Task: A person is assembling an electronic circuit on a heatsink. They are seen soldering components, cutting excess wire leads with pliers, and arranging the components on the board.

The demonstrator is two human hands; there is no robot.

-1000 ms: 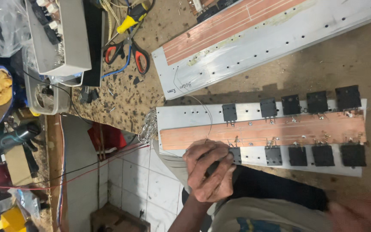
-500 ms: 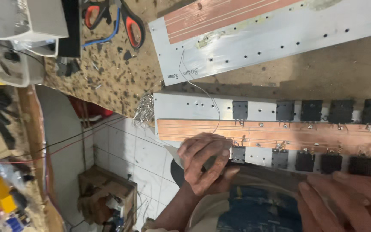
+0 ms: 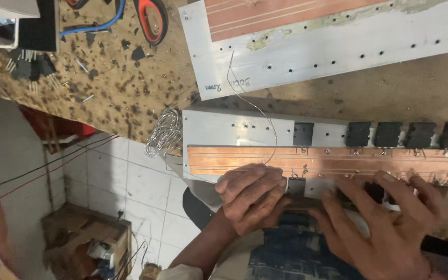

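A person's two hands rest at the near edge of a long metal plate that lies across a worn brown tabletop. A copper strip board runs along the plate's middle, with square black parts bolted in a row beside it toward 12 o'clock.

The left hand sits at about 6 o'clock in the view, its fingers curled together over the plate's near edge, touching the copper board. Whether they clamp a small tool or part beneath them cannot be told.

The right hand lies at about 4 o'clock, just beside the left, with its fingers spread apart and laid flat over the plate's near row of black parts, gripping nothing that shows.

A thin wire loops from the copper board up toward 12 o'clock, onto a second metal plate with its own copper board. A coil of bare wire hangs at the first plate's 9 o'clock end. Red-handled pliers lie at 11 o'clock. White floor tiles show at 8 o'clock, below the tabletop's edge.
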